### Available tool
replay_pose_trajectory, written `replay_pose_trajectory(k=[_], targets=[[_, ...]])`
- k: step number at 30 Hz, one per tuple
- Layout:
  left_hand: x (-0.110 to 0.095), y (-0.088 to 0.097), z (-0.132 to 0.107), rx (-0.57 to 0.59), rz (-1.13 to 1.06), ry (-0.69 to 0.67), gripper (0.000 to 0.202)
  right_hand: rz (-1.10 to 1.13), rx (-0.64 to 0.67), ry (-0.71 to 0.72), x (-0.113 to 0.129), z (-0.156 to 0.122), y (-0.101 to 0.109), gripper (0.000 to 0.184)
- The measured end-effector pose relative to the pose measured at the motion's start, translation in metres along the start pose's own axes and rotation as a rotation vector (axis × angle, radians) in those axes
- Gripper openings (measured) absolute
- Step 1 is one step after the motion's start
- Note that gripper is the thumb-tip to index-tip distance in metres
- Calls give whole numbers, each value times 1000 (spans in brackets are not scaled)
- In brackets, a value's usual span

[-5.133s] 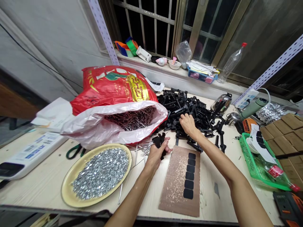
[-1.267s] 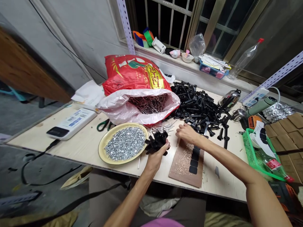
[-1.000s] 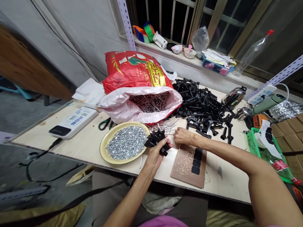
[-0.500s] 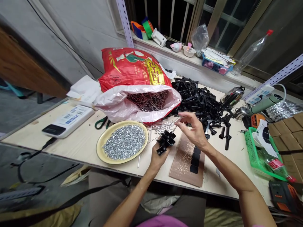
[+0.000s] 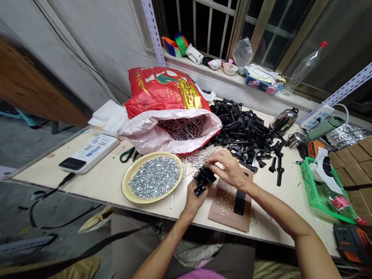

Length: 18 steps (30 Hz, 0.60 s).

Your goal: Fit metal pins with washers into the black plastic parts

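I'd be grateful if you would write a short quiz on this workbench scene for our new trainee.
1. Which hand cradles the black plastic parts from below?
2. True or false: the round yellow plate is piled with long nails.
3. What fills the open red-and-white plastic bag? A. black plastic parts B. dark nails C. scissors

Key: 1. The left hand. 2. False; it holds small silver metal pieces. 3. B.
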<state>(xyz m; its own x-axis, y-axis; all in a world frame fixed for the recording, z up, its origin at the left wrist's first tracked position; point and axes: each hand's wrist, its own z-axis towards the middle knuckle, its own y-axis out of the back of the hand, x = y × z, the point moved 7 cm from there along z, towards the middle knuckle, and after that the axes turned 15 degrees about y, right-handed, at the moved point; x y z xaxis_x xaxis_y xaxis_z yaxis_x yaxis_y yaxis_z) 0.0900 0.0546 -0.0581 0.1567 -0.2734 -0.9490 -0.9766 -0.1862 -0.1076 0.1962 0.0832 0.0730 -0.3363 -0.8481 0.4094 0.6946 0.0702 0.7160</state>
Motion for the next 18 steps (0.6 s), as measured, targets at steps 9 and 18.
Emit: replay_pose_trajectory(k=[9,18], targets=[[-7,7,-5,-26,-11,7,20,-465,554,-290,-102,-8,-22,24],[3,13,1,-109,-76,299,27,-532,775,-262,-128,-16,-51,24]])
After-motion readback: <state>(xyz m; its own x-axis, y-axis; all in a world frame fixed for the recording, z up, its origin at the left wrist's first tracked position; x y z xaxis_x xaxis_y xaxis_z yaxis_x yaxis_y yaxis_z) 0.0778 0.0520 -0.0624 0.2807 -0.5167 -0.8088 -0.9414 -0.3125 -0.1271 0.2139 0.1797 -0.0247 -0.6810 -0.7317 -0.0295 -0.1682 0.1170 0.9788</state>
